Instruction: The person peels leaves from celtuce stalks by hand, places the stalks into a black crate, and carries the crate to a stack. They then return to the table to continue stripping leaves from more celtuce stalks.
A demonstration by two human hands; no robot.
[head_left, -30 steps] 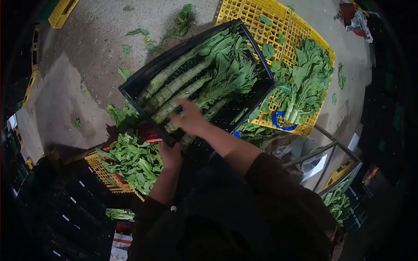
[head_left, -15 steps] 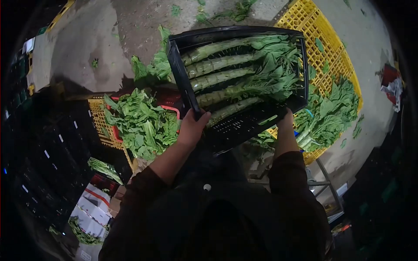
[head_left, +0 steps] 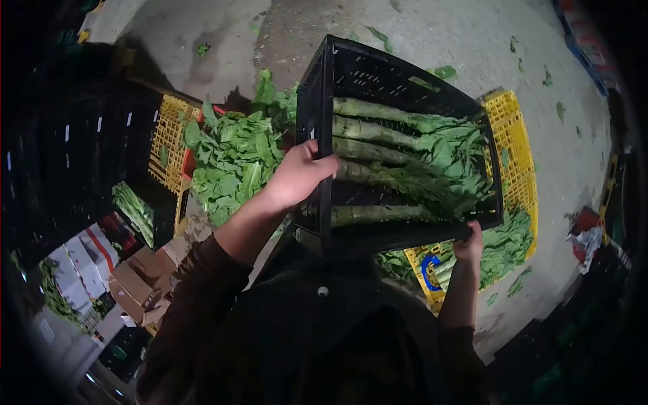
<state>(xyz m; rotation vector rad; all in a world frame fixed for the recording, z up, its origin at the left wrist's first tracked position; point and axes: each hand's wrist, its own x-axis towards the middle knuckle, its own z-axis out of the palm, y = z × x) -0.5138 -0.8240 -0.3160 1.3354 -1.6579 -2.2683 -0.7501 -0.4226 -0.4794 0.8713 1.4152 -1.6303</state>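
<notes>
A black plastic crate (head_left: pixel 378 75) is held up in front of my body, tilted so its inside faces me. Several thick celtuce stems (head_left: pixel 381 128) lie side by side in it, their leafy tops (head_left: pixel 459 158) toward the right end. My left hand (head_left: pixel 300 174) is closed on the rim of the crate's left end, thumb over the edge. At the near right corner, my right hand (head_left: pixel 468 244) grips the crate's lower rim. Left of the crate, loose green leaves (head_left: pixel 236 162) fill a red crate (head_left: pixel 190 164), mostly hidden.
At right, a yellow slatted plastic pallet (head_left: pixel 516 135) bears leafy celtuce (head_left: pixel 506 243) beside a blue curved item (head_left: pixel 426 273). Dark stacked crates (head_left: pixel 74 155) stand left. Cardboard (head_left: pixel 145 277) and white boxes (head_left: pixel 77 263) lie lower left. Leaf scraps dot the concrete floor (head_left: pixel 459 34).
The crate has swung to the right and turned, so its far wall and inside show more. Both hands keep hold of it. The camera view has turned too.
</notes>
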